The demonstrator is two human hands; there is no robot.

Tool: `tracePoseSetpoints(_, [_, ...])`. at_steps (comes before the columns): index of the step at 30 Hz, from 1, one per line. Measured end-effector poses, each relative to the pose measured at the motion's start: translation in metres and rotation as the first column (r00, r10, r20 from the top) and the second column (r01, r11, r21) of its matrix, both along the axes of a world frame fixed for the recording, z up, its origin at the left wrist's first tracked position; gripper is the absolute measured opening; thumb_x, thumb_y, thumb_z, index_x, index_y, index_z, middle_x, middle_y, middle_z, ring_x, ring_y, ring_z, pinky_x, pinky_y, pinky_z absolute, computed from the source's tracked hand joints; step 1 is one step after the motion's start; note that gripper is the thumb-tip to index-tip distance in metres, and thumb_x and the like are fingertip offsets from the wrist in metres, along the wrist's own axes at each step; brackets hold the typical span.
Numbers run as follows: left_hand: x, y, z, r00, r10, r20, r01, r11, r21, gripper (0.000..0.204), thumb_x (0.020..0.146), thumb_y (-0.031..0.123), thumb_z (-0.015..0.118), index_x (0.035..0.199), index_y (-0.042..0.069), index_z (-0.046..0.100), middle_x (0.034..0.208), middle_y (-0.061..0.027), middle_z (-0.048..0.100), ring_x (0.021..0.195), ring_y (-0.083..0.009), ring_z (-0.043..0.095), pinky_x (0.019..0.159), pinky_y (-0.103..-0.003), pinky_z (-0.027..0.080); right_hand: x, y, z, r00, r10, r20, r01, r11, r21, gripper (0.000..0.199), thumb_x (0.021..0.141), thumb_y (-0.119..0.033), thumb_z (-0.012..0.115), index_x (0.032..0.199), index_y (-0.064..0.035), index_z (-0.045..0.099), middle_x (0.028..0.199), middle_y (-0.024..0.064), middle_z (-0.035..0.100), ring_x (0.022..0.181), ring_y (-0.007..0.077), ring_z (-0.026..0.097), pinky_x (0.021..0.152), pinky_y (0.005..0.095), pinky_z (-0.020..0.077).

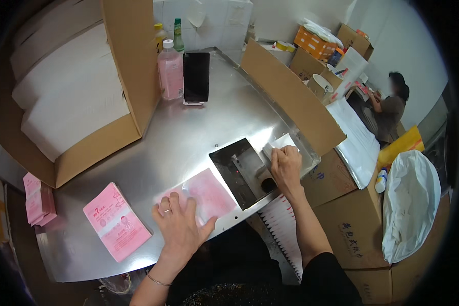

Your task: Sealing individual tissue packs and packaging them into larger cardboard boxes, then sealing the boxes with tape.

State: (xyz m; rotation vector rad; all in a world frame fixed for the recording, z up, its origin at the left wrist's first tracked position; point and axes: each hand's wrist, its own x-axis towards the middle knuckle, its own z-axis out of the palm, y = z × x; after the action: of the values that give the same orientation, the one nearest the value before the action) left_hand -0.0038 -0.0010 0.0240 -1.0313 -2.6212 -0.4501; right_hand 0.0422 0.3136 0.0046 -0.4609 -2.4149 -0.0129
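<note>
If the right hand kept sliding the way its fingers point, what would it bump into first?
The right hand points up and away, its fingers on a white pack. Right behind that stands the cardboard wall, so it would probably push the pack into it, though depth is hard to judge.

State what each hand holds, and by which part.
Left hand presses flat on the pink packet, gripping nothing. Right hand pinches the white folded tissue at its near edge.

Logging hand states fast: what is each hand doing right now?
Left hand: open, flat on the pink packet.
Right hand: closed on a white tissue stack.
</note>
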Motion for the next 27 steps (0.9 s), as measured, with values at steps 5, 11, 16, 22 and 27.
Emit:
tracePoseSetpoints(5, [0.001, 0.0, 0.005, 0.998, -0.055, 0.001, 0.055, 0.998, -0.015, 0.05, 0.08, 0.047, 0.072, 0.106, 0.005, 0.063, 0.112, -0.0196, 0.055, 0.092, -0.0336, 0.052, 0.077, -0.048, 0.038, 0.005, 0.011, -0.006, 0.995, 0.047, -0.091, -0.055, 0.995, -0.082, 0.016, 0.083, -0.002, 0.064, 0.098, -0.0023, 0.068, 0.091, 0.0119, 0.06, 0.091, 0.0311, 0.056, 0.08, 0.0427, 0.0437])
tracePoseSetpoints(11, [0.014, 0.004, -0.018, 0.95, -0.275, 0.15, 0.272, 0.962, 0.039, 0.051, 0.077, 0.036, 0.074, 0.115, 0.005, 0.061, 0.112, -0.0194, 0.056, 0.094, -0.031, 0.055, 0.071, -0.043, 0.045, 0.011, -0.047, 0.0, 0.922, 0.367, -0.125, -0.377, 0.924, -0.067, 0.041, 0.08, 0.003, 0.059, 0.12, 0.0018, 0.062, 0.116, 0.0204, 0.065, 0.11, 0.0384, 0.062, 0.097, 0.0464, 0.0483])
tracePoseSetpoints(16, [-0.004, -0.015, 0.013, 0.961, -0.231, 0.15, 0.218, 0.971, 0.096, 0.071, 0.069, 0.022, 0.074, 0.135, 0.008, 0.053, 0.097, -0.0139, 0.052, 0.083, -0.0294, 0.053, 0.07, -0.041, 0.04, 0.041, -0.157, -0.001, 0.565, 0.825, 0.003, -0.824, 0.564, -0.059, 0.032, 0.082, -0.007, 0.062, 0.113, 0.0017, 0.064, 0.11, 0.023, 0.063, 0.112, 0.0385, 0.062, 0.103, 0.07, 0.0371])
tracePoseSetpoints(22, [0.014, -0.012, 0.014, 0.932, -0.206, 0.298, 0.174, 0.976, 0.132, 0.084, 0.074, 0.017, 0.074, 0.15, 0.007, 0.038, 0.092, -0.0143, 0.052, 0.086, -0.032, 0.054, 0.075, -0.042, 0.042, -0.046, -0.121, -0.02, 0.792, 0.521, 0.318, -0.513, 0.851, -0.113, 0.018, 0.084, -0.014, 0.059, 0.095, -0.0009, 0.065, 0.09, 0.0179, 0.063, 0.089, 0.0348, 0.061, 0.108, 0.0701, 0.0273])
tracePoseSetpoints(27, [0.014, -0.051, 0.001, 0.923, -0.317, 0.217, 0.258, 0.931, 0.26, 0.044, 0.073, 0.005, 0.071, 0.116, 0.009, 0.065, 0.093, -0.0113, 0.053, 0.086, -0.0282, 0.052, 0.077, -0.042, 0.04, -0.04, -0.058, -0.032, 0.815, 0.344, 0.467, -0.089, 0.87, -0.485, 0.018, 0.085, -0.007, 0.056, 0.098, -0.0007, 0.067, 0.093, 0.0223, 0.068, 0.094, 0.0361, 0.067, 0.085, 0.0514, 0.0497])
